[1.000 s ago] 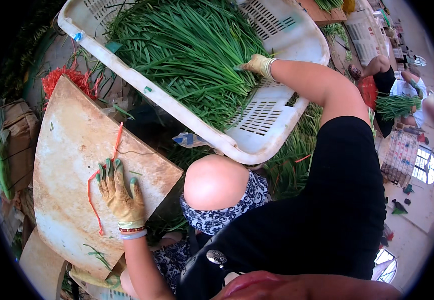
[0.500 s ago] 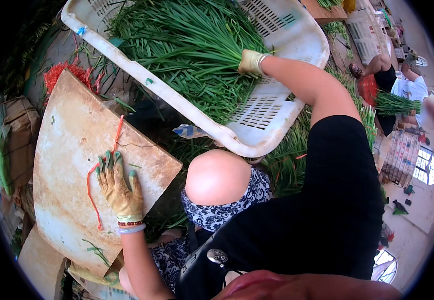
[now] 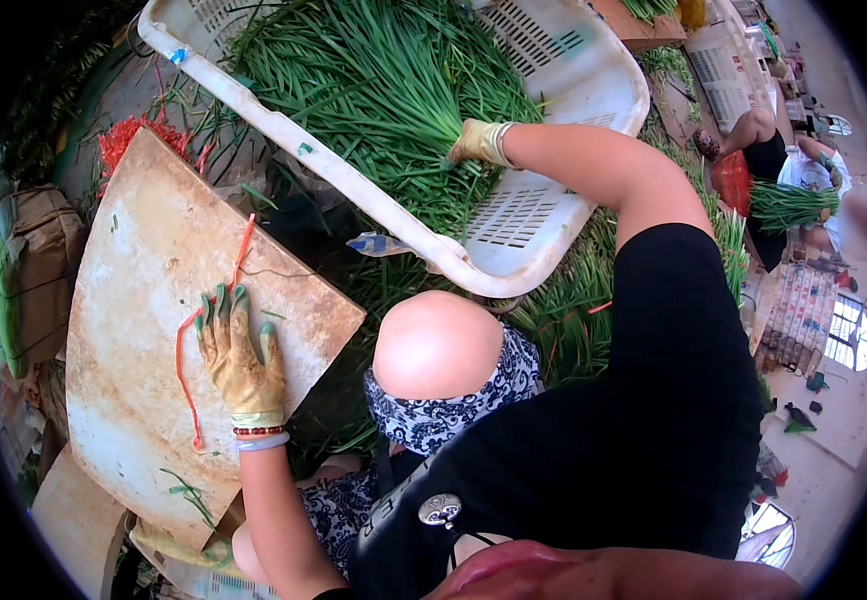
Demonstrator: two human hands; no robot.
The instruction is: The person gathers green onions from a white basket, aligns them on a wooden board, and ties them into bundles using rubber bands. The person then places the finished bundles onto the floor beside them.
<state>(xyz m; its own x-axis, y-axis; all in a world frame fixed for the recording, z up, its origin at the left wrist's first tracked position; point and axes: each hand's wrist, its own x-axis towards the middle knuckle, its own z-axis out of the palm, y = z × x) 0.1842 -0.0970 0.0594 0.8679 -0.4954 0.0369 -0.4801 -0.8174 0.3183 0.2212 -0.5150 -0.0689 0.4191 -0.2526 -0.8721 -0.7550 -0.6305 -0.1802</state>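
Observation:
My left hand (image 3: 241, 365), in a yellow work glove with green fingertips, lies flat with fingers stretched on a stained pale board (image 3: 144, 300). Under its fingers runs a red tie string (image 3: 182, 370) that curves across the board. Over the white plastic crate (image 3: 324, 172), my gloved right hand (image 3: 481, 142) is closed round the base of a bunch of long green chives (image 3: 409, 90). The leaves fan out away from it toward the far left. More loose green leaves fill the crate beneath. The right fingertips are partly hidden by the glove's back and the leaves.
A bundle of red strings (image 3: 139, 140) lies behind the board. Cut greens (image 3: 574, 330) cover the floor by the crate's near right end. Wrapped brown packages (image 3: 44, 270) stand at far left. Another person (image 3: 799, 185) sits at far right holding greens (image 3: 789, 203).
My right hand has moved a little left and nearer with the chives in its grip. The left hand stays flat on the board, nearly unmoved. The view has shifted slightly.

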